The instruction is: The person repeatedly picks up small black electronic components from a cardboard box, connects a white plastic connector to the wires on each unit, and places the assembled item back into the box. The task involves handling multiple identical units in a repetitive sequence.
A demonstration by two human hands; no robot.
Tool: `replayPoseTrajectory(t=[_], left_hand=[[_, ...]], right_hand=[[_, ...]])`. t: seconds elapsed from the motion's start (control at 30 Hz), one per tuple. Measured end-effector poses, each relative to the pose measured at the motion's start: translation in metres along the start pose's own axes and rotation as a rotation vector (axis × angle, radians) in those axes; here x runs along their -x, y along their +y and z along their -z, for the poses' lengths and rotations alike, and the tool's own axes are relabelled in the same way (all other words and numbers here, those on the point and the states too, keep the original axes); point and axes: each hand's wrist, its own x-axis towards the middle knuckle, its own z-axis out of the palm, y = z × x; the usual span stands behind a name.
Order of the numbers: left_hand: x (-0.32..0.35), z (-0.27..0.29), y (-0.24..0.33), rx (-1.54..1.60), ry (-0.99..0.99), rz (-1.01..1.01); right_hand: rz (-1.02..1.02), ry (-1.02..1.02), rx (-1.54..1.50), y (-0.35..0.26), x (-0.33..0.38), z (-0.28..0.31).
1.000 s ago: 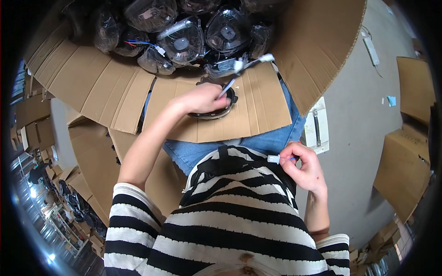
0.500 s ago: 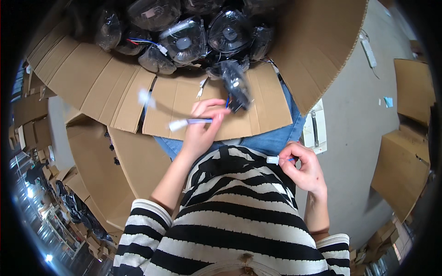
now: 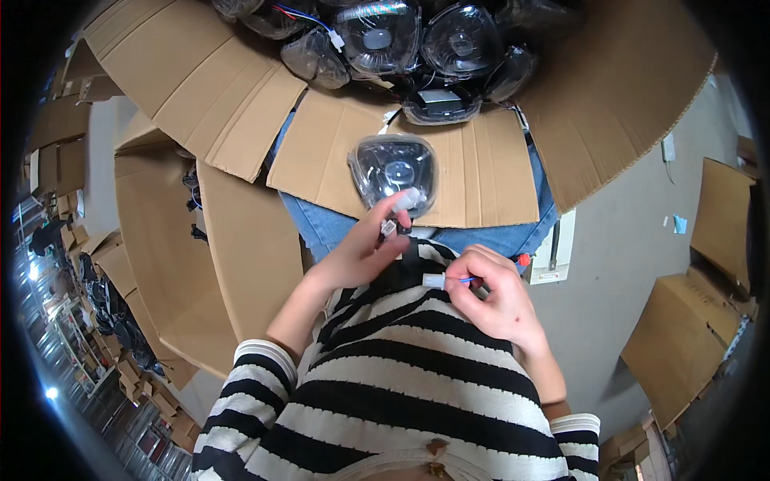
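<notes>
The right hand [image 3: 491, 295] pinches a white connector [image 3: 434, 280]; left hand [image 3: 362, 250], grip cannot be told. Clear-lensed headlamp [image 3: 385, 160] looks light, slippery; rim is safest hold.

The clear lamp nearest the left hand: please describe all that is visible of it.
The lamp has a glossy, clear, plastic-looking cover with rounded corners, over a dark interior with a pale round centre. It lies cover up on the cardboard flap; the left hand overlaps its near edge, contact unclear.
</notes>
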Motion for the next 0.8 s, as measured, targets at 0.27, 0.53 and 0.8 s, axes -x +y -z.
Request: replayPoseTrajectory(t=[0.27, 0.53, 0.8], left_hand=[[0.003, 0.0, 0.002, -0.21, -0.121, -0.159], [0.004, -0.006, 0.017, -0.538, 0.061, -0.248], [-0.002, -0.016, 0.011, -0.771, 0.266, -0.399]], right_hand=[[-0.138, 0.059, -0.146, 0.008, -0.007, -0.007], [-0.229, 0.066, -0.258, 0.016, -0.004, -0.018], [-0.266, 0.212, -0.277, 0.016, -0.004, -0.033]])
